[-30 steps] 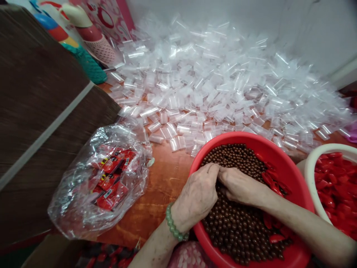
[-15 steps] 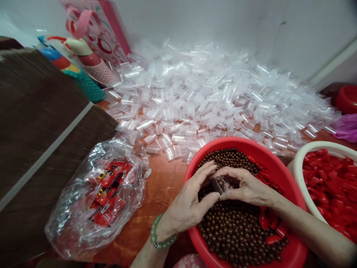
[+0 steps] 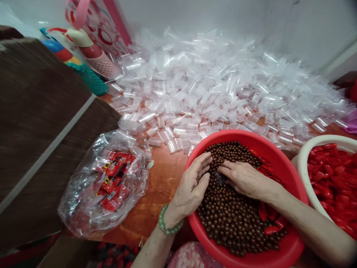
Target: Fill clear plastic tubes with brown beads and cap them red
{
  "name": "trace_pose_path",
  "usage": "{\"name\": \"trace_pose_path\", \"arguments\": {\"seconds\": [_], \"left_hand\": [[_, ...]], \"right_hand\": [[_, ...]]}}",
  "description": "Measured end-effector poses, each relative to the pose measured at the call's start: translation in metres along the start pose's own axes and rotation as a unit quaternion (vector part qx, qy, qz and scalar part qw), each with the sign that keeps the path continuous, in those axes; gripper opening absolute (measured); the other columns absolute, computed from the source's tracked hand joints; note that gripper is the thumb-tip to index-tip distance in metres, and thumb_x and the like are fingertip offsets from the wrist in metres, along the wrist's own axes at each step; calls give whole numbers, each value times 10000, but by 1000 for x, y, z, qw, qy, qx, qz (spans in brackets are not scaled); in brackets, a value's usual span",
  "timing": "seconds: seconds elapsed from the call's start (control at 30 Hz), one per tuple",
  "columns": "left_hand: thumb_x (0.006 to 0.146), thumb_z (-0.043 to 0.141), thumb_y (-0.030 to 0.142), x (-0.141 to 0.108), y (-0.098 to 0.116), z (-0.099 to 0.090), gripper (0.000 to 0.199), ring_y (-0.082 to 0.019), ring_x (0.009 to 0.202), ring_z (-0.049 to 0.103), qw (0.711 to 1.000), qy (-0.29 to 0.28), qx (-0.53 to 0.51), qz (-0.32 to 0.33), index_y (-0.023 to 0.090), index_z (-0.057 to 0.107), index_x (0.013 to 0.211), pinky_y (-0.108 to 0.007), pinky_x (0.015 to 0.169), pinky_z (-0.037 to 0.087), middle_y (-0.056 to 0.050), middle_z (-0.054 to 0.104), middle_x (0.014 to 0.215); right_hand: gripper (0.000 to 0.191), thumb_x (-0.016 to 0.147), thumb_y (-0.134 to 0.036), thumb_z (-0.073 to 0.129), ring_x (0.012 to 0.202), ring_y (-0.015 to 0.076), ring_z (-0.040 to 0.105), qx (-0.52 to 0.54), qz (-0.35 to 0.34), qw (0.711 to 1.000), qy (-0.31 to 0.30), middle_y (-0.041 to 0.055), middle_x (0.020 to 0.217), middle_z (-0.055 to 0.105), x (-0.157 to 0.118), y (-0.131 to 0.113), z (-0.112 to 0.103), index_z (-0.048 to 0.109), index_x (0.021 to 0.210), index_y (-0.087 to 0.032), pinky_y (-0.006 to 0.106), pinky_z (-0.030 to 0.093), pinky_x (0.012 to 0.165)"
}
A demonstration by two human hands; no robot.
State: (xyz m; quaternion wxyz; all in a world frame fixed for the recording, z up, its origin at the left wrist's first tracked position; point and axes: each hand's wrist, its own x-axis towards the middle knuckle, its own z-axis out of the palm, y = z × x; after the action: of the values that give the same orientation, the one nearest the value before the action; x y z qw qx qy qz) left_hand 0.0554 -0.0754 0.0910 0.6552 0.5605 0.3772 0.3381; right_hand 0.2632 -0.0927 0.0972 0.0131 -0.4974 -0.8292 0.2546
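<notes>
A red basin holds many small, glossy brown balls. My right hand reaches down into the balls, its fingers closed on a small clear plastic sleeve that lies low among them. Whether any ball is inside the sleeve, I cannot tell. Over the basin's left rim hovers my left hand, fingers stretched out and nothing in it. A green bead bracelet circles that wrist. Several shiny red pieces lie along the basin's right side, partly behind my right forearm.
A wide heap of clear plastic sleeves covers the table's back. To the right stands a white tub of red pieces. At left are a clear bag with red packets, a large brown box, bottles and a pink gift bag.
Both hands held the sleeve, with a brown ball showing in it. My left hand has let go and moved left; my right hand has lowered the sleeve into the balls. The view shifted slightly.
</notes>
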Motion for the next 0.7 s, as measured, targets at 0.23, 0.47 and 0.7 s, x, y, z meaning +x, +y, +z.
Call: {"name": "trace_pose_path", "arguments": {"seconds": [0.23,0.47,0.7], "left_hand": [[915,546,186,4,3,-3,375,-228,1297,530,996,21,-85,-6,218,563,1289,-385,1115,404,-84,557,1404],[930,565,213,4,0,-5,276,-223,1257,565,979,75,-185,34,245,652,1190,-362,1074,449,-61,641,1301],[880,652,218,1,3,-6,405,-236,1334,492,989,-19,-144,-6,259,591,1279,-376,1144,368,-68,565,1408]], "right_hand": [[289,845,-46,494,973,265,627,-43,-4,998,-43,139,1120,604,14,-23,11,583,1109,-121,404,511,851],[211,857,-171,639,848,185,602,174,-31,981,82,59,957,621,8,-14,15,563,1054,-166,318,511,784],[287,846,-198,679,740,124,610,340,-73,921,178,21,939,651,4,-13,2,597,1121,-185,239,508,708]]}}
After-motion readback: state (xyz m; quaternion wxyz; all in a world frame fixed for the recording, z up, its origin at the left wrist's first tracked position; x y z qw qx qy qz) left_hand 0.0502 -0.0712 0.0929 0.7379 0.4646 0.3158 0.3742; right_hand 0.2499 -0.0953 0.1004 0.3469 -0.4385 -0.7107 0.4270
